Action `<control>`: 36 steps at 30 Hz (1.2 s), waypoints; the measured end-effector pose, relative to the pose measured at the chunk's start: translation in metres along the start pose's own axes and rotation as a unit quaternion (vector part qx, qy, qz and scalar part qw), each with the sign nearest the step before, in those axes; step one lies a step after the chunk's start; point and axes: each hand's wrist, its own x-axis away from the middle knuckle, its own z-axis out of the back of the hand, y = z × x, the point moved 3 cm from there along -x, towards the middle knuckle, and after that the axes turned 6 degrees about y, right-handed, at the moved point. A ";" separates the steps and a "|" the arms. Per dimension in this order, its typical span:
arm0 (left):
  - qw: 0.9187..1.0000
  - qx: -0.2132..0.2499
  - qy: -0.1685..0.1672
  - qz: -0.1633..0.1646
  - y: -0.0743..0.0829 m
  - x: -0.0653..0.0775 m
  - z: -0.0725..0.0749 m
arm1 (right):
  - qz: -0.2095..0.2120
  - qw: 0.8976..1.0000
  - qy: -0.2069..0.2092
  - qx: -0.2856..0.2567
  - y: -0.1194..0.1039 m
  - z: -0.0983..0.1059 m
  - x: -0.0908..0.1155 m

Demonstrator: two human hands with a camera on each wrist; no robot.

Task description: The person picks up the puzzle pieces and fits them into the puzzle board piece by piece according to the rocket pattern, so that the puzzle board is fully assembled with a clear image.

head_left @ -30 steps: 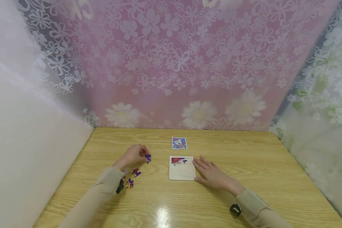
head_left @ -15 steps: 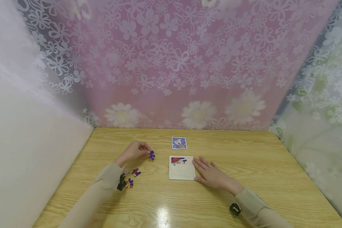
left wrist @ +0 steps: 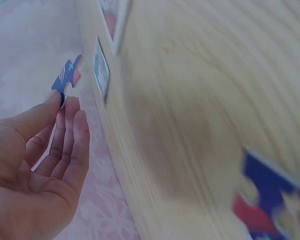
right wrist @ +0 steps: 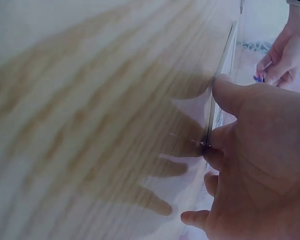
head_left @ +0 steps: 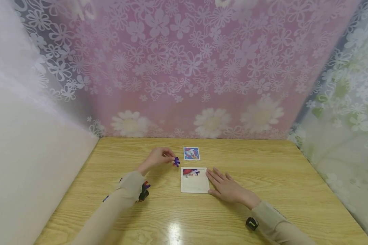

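Between thumb and fingertips, my left hand [head_left: 159, 157] pinches a purple-blue jigsaw piece [head_left: 176, 162], held above the table just off the tray's upper left corner. In the left wrist view the piece [left wrist: 67, 74] shows a bit of pink and its knobbed outline. The square white puzzle tray [head_left: 194, 185] lies in front of me, with a few joined pieces [head_left: 190, 172] in red, purple and white along its top left. My right hand [head_left: 227, 188] rests at the tray's right edge, fingers stretched out, thumb near the lower corner.
Behind the tray lies a small picture card [head_left: 191, 153] of a white cartoon animal. Loose jigsaw pieces [head_left: 146, 185] lie to the left, partly hidden by my left forearm. A flower-patterned curtain [head_left: 178, 85] hangs at the table's far edge.
My left hand has moved right and slightly away from me, carrying the jigsaw piece close to the tray. Its sleeve now covers more of the loose pieces. The right hand stays put.
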 end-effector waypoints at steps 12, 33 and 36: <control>0.999 0.020 -0.024 -0.041 0.033 -0.024 -0.043 | -0.004 1.000 -0.005 -0.009 -0.006 0.007 0.000; 0.990 -0.107 -0.038 -0.085 0.042 -0.031 -0.100 | -0.008 1.000 -0.009 0.002 -0.003 0.005 0.000; 0.988 -0.121 -0.036 -0.086 0.041 -0.031 -0.103 | -0.010 1.000 -0.018 -0.002 -0.008 0.009 0.001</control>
